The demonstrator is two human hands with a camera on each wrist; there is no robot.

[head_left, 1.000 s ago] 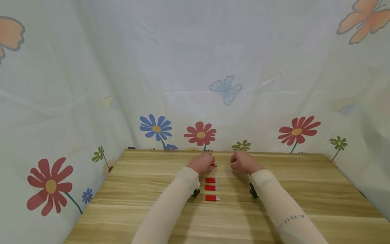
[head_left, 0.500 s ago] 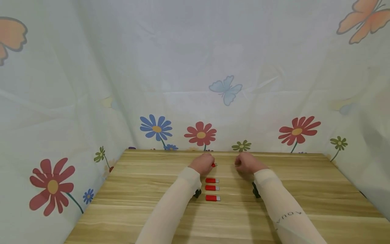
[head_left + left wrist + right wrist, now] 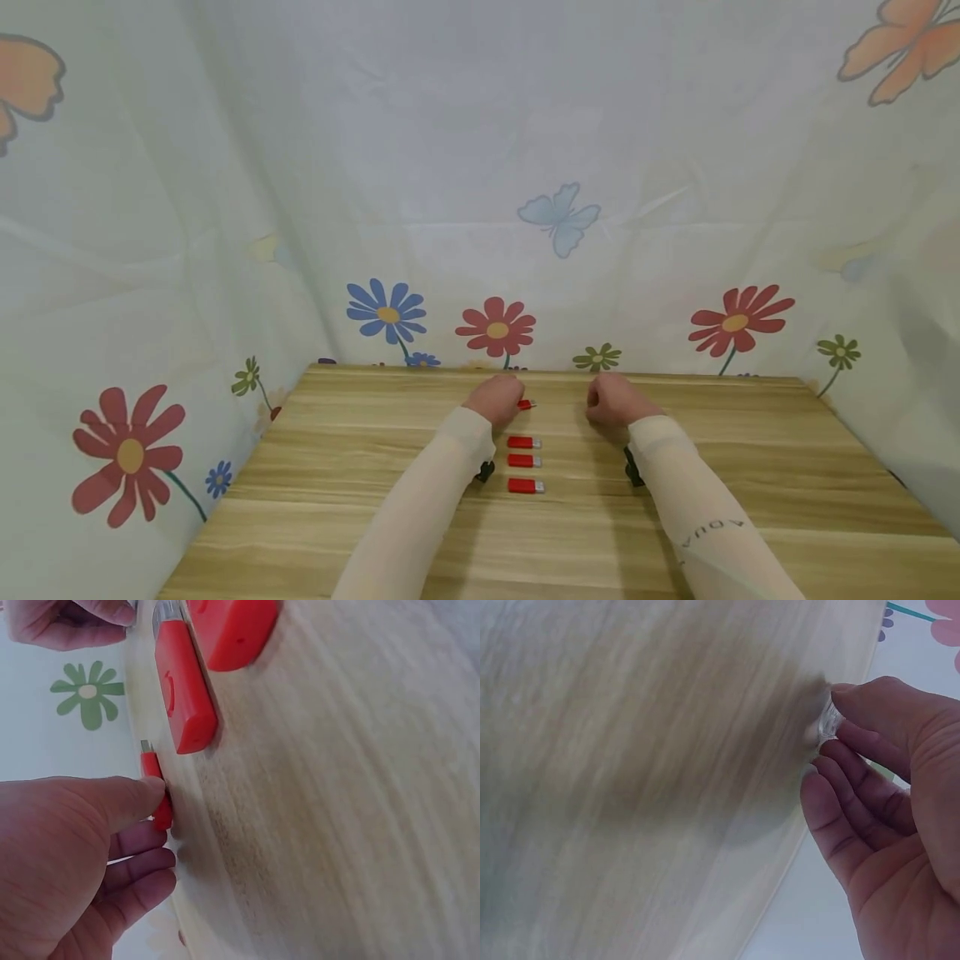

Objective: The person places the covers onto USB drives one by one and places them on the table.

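Note:
My left hand (image 3: 497, 399) is low over the far part of the table, pinching a red USB flash drive (image 3: 527, 405) whose metal plug points right. In the left wrist view, the thumb lies over that red drive's side (image 3: 148, 763), and the other fingers are behind it. To the right, my right hand (image 3: 617, 400) pinches a small clear plastic piece (image 3: 828, 721) between thumb and forefinger, close to the tabletop; its full shape is partly covered by the fingers. Three more red USB drives lie in a column nearer me: the far one (image 3: 521, 442), the middle one (image 3: 521, 460) and the near one (image 3: 521, 486).
A wood-grain table (image 3: 360, 467) spans the front. Behind and beside it hangs a pale curtain (image 3: 450, 167) printed with flowers and butterflies, meeting the table's back edge just beyond both hands. Dark wrist straps show at both cuffs.
My right hand has drawn away to the right, widening the gap between the hands. My left hand stays almost in place with the drive. The three lying drives have not moved.

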